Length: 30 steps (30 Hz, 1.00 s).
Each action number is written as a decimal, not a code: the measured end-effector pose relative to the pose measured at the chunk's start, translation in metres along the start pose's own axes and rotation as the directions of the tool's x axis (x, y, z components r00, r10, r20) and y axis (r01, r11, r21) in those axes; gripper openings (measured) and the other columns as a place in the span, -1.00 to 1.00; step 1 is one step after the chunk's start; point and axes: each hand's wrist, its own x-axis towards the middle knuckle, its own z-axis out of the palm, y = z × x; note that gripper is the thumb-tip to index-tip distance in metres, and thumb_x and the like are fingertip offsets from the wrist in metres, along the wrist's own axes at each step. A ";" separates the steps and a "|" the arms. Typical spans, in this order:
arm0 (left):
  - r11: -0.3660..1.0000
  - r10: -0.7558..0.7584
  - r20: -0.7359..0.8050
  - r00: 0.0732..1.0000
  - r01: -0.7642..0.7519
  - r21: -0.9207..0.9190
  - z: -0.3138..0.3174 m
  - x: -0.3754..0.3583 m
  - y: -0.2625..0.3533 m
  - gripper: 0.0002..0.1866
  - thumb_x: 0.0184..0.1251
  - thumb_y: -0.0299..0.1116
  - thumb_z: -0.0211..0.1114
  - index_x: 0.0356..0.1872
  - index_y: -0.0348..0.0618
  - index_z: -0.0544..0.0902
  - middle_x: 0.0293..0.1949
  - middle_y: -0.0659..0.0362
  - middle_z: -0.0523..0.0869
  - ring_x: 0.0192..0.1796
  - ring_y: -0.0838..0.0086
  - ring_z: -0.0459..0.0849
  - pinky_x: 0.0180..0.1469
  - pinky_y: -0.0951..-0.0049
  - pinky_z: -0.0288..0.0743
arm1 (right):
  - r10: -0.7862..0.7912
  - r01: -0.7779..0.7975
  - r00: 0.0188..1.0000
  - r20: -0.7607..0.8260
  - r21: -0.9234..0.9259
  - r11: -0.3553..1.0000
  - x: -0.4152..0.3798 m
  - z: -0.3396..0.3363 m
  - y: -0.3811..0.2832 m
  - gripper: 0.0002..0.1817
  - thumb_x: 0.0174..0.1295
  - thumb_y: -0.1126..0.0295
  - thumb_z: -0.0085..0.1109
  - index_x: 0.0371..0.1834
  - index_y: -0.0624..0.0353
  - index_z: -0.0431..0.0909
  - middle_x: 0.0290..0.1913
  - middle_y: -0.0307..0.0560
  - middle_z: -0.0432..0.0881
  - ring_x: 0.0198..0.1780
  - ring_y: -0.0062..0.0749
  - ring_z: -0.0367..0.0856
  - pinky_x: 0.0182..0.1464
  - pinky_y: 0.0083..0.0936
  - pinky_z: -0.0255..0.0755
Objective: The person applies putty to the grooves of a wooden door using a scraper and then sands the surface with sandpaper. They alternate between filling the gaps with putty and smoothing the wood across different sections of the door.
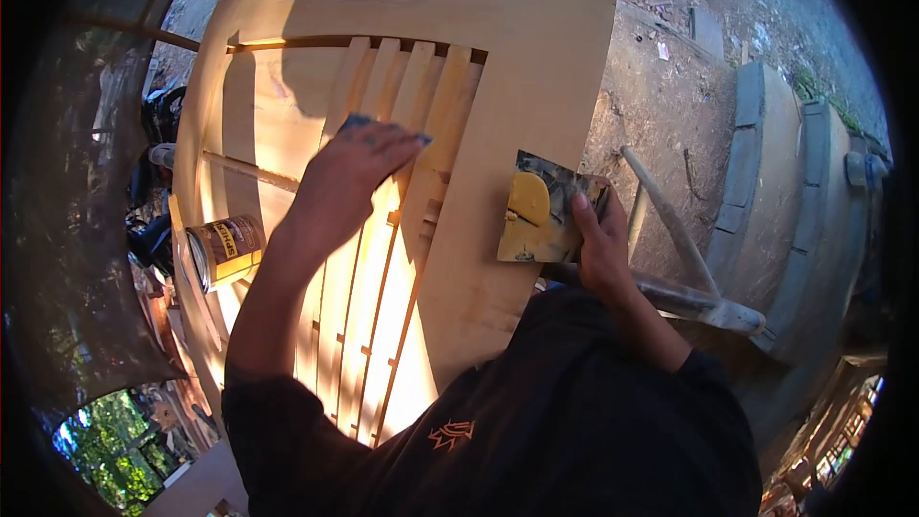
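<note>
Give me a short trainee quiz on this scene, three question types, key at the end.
1. The left hand is over: A) the ground; B) the slats; C) the grass.
2. True or false: the can and the paste are on the same side of the slats.
3. Fill in: the paste sits on a flat plate held in the ____ hand.

Key: 1 B; 2 false, they are on opposite sides; 3 right hand.
</note>
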 end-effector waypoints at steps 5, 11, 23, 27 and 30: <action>1.000 0.015 0.016 1.000 -0.015 0.006 0.013 0.028 -0.015 -0.40 -0.09 -0.82 0.04 0.05 -0.11 0.58 0.05 0.10 0.61 0.16 0.23 0.51 0.20 0.32 0.42 | -0.052 0.051 0.999 -0.007 -0.068 0.996 -0.015 -0.005 -0.011 -0.74 0.39 0.32 -0.02 0.02 0.24 0.33 -0.19 -0.22 0.53 -0.16 -0.66 0.44 -0.05 -0.64 0.33; 0.999 -0.004 0.207 0.978 0.011 -0.032 0.013 -0.024 0.000 -0.44 -0.04 -0.78 0.06 0.05 -0.10 0.59 0.02 0.11 0.63 0.18 0.21 0.49 0.22 0.30 0.41 | -0.017 0.018 0.993 -0.115 0.000 1.000 -0.036 -0.036 -0.024 -0.66 0.36 0.37 0.01 0.15 0.20 0.28 -0.14 -0.19 0.52 -0.12 -0.56 0.51 -0.05 -0.54 0.46; 0.998 0.040 0.035 0.999 -0.041 0.041 0.016 -0.043 -0.001 -0.42 -0.04 -0.76 0.06 0.10 -0.11 0.55 0.09 0.12 0.58 0.20 0.21 0.46 0.27 0.24 0.30 | -0.012 0.010 0.980 -0.200 -0.011 1.000 -0.067 -0.059 -0.015 -0.68 0.38 0.34 -0.01 0.11 0.26 0.32 -0.12 -0.14 0.52 -0.09 -0.54 0.47 -0.01 -0.55 0.38; 0.995 -0.046 -0.093 0.995 0.037 -0.091 0.001 0.012 -0.003 -0.45 0.01 -0.74 0.01 0.08 -0.07 0.57 0.04 0.13 0.62 0.10 0.16 0.50 0.15 0.31 0.40 | -0.094 -0.031 0.968 -0.231 -0.486 0.874 -0.068 -0.046 -0.018 -0.53 0.36 0.31 0.03 0.25 0.30 0.23 -0.13 -0.09 0.52 -0.11 -0.53 0.51 -0.07 -0.60 0.43; 0.993 -0.039 -0.080 0.996 0.030 -0.113 0.022 0.035 -0.018 -0.53 0.12 -0.61 0.03 0.07 -0.01 0.59 0.03 0.14 0.63 0.07 0.19 0.52 0.12 0.31 0.42 | -0.080 -0.011 0.987 -0.139 -0.556 0.831 -0.070 -0.038 -0.026 -0.48 0.35 0.15 0.05 0.20 0.32 0.29 -0.21 -0.19 0.50 -0.18 -0.59 0.44 -0.12 -0.57 0.40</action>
